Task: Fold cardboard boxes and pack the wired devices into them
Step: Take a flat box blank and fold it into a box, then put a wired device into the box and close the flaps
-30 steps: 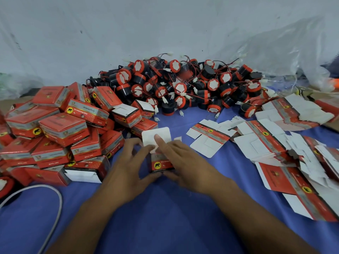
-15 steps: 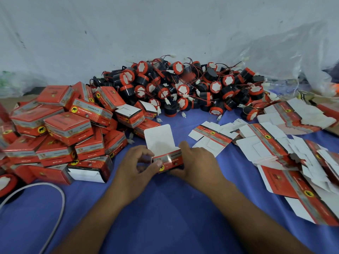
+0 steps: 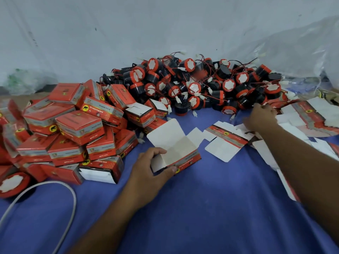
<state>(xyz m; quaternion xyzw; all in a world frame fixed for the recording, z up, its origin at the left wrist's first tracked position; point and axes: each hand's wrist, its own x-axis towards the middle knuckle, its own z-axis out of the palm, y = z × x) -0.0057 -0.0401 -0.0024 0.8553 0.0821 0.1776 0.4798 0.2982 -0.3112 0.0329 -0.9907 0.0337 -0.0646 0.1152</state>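
White cable (image 3: 72, 204): one, curving over the blue cloth (image 3: 201, 213) at the near left.
Lone device (image 3: 13, 182): one, red-rimmed with a white face, at the left edge.
Folded boxes (image 3: 73, 125): a heap at the left, several dozen, too many overlapping for an exact count; red and grey, each with a yellow disc bearing a black elephant; "QTY: 1 PC" is legible, other print blurred.
Left hand (image 3: 152, 171): clamped on the open box (image 3: 178, 151); thumb on the front wall, fingers curled over the left end flap.
Open box: one, near centre on the cloth, white lid flap raised.
Flat blank (image 3: 226, 142): one, just right of the open box.
Wired devices (image 3: 201, 85): a far heap, black with red rims, red leads and white plugs.
Right hand (image 3: 260, 117): at the heap's near right edge; blurred, so its grasp cannot be told.
Flat blanks (image 3: 311, 119): a loose spread at the right.
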